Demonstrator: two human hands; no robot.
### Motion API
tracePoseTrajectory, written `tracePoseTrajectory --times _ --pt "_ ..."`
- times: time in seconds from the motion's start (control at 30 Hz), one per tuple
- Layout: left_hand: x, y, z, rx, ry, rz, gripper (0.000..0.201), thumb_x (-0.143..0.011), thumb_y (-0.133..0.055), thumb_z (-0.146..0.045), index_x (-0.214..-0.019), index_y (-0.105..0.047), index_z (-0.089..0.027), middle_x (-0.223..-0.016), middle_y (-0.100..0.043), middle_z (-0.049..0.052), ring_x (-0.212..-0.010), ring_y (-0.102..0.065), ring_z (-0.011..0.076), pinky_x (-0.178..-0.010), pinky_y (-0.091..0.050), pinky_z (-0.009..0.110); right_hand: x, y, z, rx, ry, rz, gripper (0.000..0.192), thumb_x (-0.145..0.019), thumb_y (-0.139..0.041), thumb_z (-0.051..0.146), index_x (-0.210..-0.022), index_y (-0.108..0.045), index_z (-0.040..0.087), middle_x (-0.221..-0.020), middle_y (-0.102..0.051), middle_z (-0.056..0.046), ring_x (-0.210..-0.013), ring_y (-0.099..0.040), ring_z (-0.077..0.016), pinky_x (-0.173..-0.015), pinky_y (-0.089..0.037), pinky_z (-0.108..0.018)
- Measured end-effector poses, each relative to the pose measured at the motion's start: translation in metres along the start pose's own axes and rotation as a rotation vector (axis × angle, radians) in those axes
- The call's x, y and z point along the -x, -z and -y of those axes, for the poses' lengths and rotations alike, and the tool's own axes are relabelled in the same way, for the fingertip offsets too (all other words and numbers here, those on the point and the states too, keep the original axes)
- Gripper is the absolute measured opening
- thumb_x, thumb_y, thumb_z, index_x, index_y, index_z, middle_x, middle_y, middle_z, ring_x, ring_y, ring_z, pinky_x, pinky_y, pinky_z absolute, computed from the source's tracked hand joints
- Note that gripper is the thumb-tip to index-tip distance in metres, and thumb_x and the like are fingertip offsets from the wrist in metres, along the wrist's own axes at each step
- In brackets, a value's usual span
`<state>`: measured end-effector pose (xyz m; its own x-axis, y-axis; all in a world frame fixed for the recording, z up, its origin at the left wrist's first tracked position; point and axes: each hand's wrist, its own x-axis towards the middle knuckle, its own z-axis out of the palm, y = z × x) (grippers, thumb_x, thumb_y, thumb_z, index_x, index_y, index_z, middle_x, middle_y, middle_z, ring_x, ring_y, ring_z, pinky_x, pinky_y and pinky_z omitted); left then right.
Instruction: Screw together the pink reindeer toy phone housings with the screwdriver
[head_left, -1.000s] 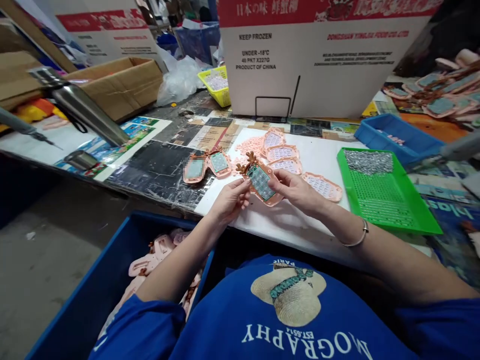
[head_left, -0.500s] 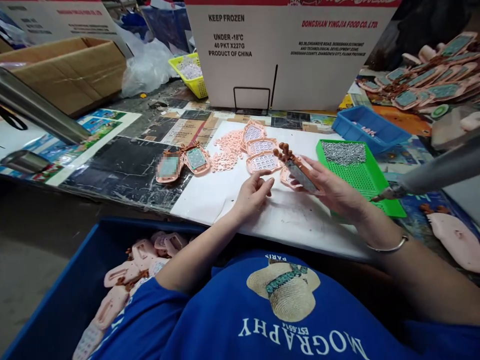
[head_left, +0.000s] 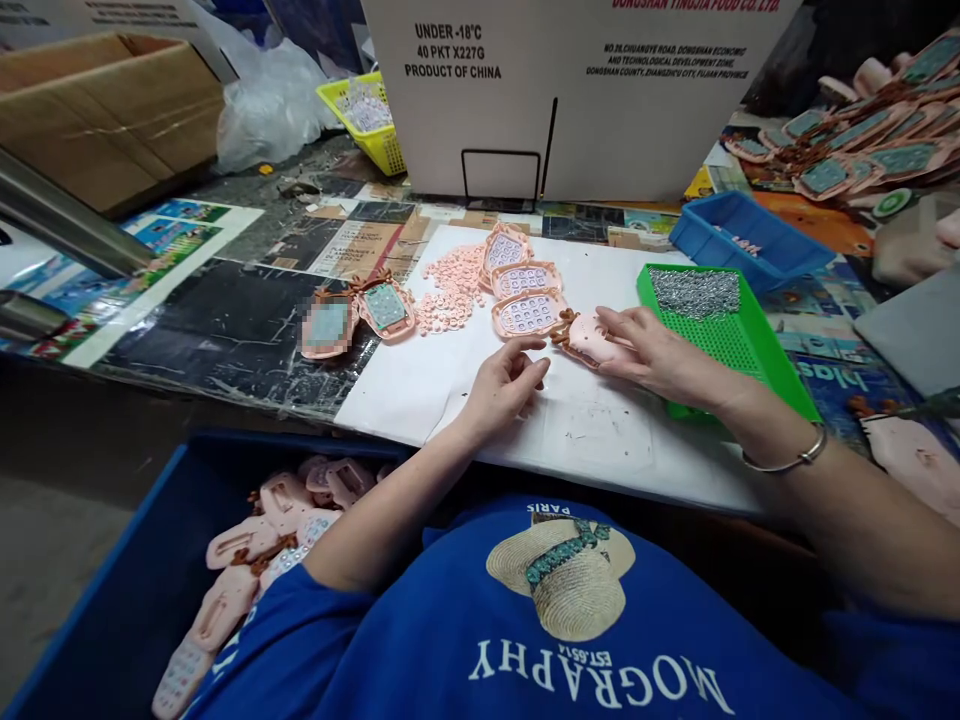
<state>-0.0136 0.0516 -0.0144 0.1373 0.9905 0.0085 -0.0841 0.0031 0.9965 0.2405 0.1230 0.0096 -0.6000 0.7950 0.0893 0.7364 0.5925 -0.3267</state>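
Now the pink shell [head_left: 592, 338], lifted edge-on 0.5 s ago, is laid face-down on the white sheet [head_left: 420, 385] beside 3 keypad shells [head_left: 525, 313], right hand [head_left: 656, 355] closed on it. Left hand [head_left: 504, 385] is loosely curled, nothing gripped, just beside; that piece looks set down.

Right hand [head_left: 660, 358] presses a pink toy shell [head_left: 592, 340] face down on the white sheet [head_left: 600, 440], beside the green tray [head_left: 731, 340]. Left hand [head_left: 504, 385] hovers close by, fingers curled, nothing in its grip.
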Motion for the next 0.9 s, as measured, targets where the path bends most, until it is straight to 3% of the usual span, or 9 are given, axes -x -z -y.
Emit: tracePoseTrajectory --times 0.2,0.43,0.63,0.77,0.9 --pt "0.0 0.0 0.0 0.011 0.015 0.001 0.04 -0.085 -0.07 -0.043 -0.115 -0.061 -0.017 -0.064 -0.057 -0.006 -0.043 -0.051 0.0081 -0.041 -0.042 0.02 -0.006 0.003 0.009 0.116 -0.039 0.135 0.063 -0.094 -0.059 0.046 -0.15 -0.045 0.023 -0.122 -0.058 -0.017 -0.097 -0.065 -0.0308 -0.088 -0.059 -0.048" --pt "-0.001 -0.001 0.001 -0.014 0.009 0.008 0.038 -0.086 -0.068 -0.041 -0.115 -0.06 -0.016 -0.065 -0.057 -0.006 -0.044 -0.052 0.0081 -0.041 -0.045 0.02 -0.005 0.006 0.01 0.05 -0.052 0.095 0.059 -0.095 -0.057 0.049 -0.148 -0.046 0.026 -0.12 -0.058 -0.014 -0.091 -0.065 -0.0263 -0.088 -0.058 -0.043" --pt "-0.002 0.0 0.005 -0.032 -0.011 0.007 0.04 -0.085 -0.07 -0.044 -0.113 -0.06 -0.016 -0.064 -0.056 -0.006 -0.043 -0.051 0.0073 -0.04 -0.045 0.019 -0.009 0.009 0.021 0.027 -0.092 0.141 0.062 -0.097 -0.051 0.051 -0.152 -0.041 0.025 -0.127 -0.054 -0.018 -0.102 -0.063 -0.0322 -0.094 -0.055 -0.05" --pt "-0.002 0.001 0.007 -0.036 -0.016 0.015 0.041 -0.086 -0.07 -0.044 -0.114 -0.06 -0.015 -0.065 -0.057 -0.006 -0.043 -0.052 0.0079 -0.04 -0.046 0.02 -0.014 0.008 0.024 0.054 -0.127 0.211 0.067 -0.093 -0.059 0.042 -0.153 -0.04 0.022 -0.132 -0.05 -0.019 -0.112 -0.059 -0.035 -0.101 -0.051 -0.051" --pt "-0.002 0.0 0.007 -0.031 -0.013 0.023 0.04 -0.086 -0.07 -0.043 -0.113 -0.06 -0.016 -0.065 -0.056 -0.006 -0.043 -0.052 0.0074 -0.04 -0.046 0.019 -0.019 0.008 0.021 0.061 -0.148 0.236 0.069 -0.088 -0.066 0.042 -0.151 -0.044 0.025 -0.127 -0.053 -0.016 -0.107 -0.06 -0.0331 -0.096 -0.052 -0.049"
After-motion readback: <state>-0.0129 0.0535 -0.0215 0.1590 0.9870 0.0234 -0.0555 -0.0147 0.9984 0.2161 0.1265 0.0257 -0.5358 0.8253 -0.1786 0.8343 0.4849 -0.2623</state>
